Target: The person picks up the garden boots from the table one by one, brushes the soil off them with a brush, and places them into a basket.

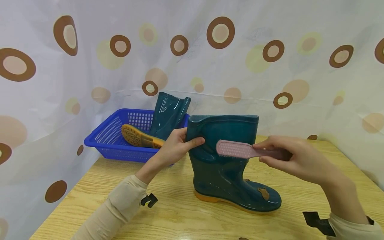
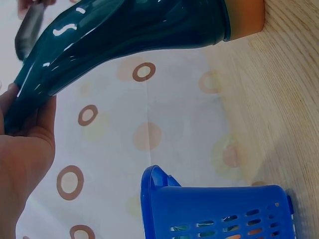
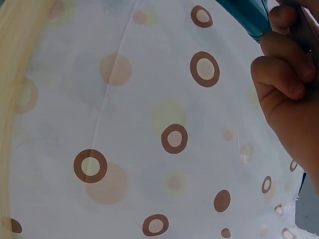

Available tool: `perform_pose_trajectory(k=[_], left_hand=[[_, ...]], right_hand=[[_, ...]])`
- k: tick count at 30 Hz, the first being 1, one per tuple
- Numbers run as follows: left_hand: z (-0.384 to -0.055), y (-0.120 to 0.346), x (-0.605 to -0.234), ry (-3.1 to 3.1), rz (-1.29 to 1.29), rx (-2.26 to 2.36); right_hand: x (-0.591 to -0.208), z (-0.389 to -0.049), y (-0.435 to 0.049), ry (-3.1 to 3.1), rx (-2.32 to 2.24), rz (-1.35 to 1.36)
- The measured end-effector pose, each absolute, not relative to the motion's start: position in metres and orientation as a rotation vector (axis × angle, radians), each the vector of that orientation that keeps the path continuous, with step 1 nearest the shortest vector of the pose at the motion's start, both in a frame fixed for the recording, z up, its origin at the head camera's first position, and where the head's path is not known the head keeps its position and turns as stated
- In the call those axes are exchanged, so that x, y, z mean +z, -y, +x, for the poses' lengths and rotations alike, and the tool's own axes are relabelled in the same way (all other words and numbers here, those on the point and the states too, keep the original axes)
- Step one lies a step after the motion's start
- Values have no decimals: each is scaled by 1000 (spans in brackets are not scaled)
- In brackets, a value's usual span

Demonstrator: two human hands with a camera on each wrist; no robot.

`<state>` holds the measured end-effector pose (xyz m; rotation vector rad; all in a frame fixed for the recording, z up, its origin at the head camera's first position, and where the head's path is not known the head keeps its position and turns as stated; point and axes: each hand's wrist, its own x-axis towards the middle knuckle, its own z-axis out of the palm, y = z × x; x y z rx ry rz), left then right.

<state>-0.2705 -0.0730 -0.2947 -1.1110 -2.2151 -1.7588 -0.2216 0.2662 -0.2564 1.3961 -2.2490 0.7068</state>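
A dark green rain boot (image 1: 222, 173) with a yellow sole stands upright on the table, its toe pointing right. My left hand (image 1: 177, 146) grips the back of the shaft near the top, thumb on the near side. In the left wrist view, that hand (image 2: 25, 154) pinches the boot's (image 2: 134, 30) rim. My right hand (image 1: 291, 156) holds a pink brush (image 1: 235, 149) by its handle, the brush head lying against or just in front of the shaft. In the right wrist view, the right hand's (image 3: 294, 94) fingers curl round the handle.
Behind and to the left, a blue plastic basket (image 1: 105, 146) stands on the wooden table (image 1: 168, 206). A second green boot (image 1: 168, 115) lies in it, with a patterned yellow sole (image 1: 135, 136) showing. A white curtain (image 1: 192, 70) with brown circles hangs behind.
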Motion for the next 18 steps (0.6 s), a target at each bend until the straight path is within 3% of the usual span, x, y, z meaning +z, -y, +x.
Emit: perform_pose_trajectory(k=[18], left_hand=[[-268, 69, -291, 2197, -925, -1720]], right_hand=[[-248, -215, -300, 2398, 746, 1260]])
